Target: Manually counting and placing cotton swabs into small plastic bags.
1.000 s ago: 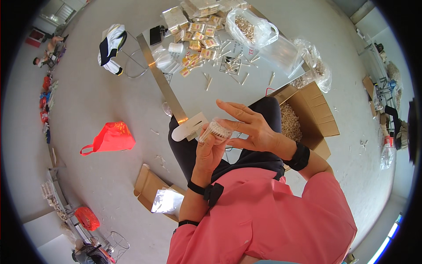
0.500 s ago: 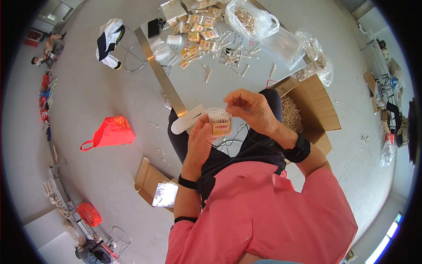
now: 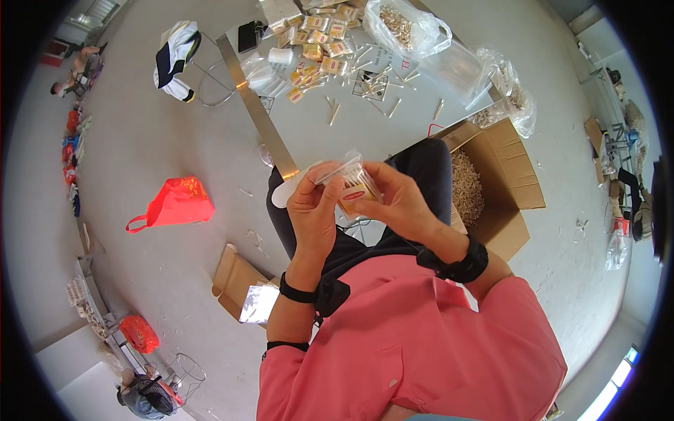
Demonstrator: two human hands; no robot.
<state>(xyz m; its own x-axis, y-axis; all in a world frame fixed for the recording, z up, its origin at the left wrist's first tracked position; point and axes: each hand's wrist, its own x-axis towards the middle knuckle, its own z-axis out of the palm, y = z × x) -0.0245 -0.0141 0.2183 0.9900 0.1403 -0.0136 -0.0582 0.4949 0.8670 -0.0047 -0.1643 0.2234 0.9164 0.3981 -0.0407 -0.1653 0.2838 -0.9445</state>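
The bench (image 3: 316, 140) is taken as the landmark, and its grey top is seen at the far side of the lap. Beside its near right corner a cardboard box (image 3: 516, 182) is set, with pale short pieces (image 3: 465, 186) heaped inside. Well to its left, a red tote bag (image 3: 179, 203) is placed on the floor. At the bench's far right, a thin white plastic bag (image 3: 432, 46) filled with similar pieces is laid; left of that, labelled packets (image 3: 317, 38) are piled.

Just short of the bench's near edge, above the lap, both hands are brought together. The bag's upper flap is pinched by the left grip (image 3: 312, 210), while the packet's right side is grasped by the right grip (image 3: 404, 203), its thumb laid across the front. Between them the clear cotton-swab packet (image 3: 353, 191) is held, tilted, its yellow label faced upward and its clear flap raised.

Half a second ago the packet's side was held by the left grip and its top corner was plucked at by the right; now these roles are exchanged. The body of the packet is thereby steadied from the right, and attention, it is judged, is centred on the bag's top.

Smallest of all, loose swabs (image 3: 395, 107) are scattered over the bench's middle.
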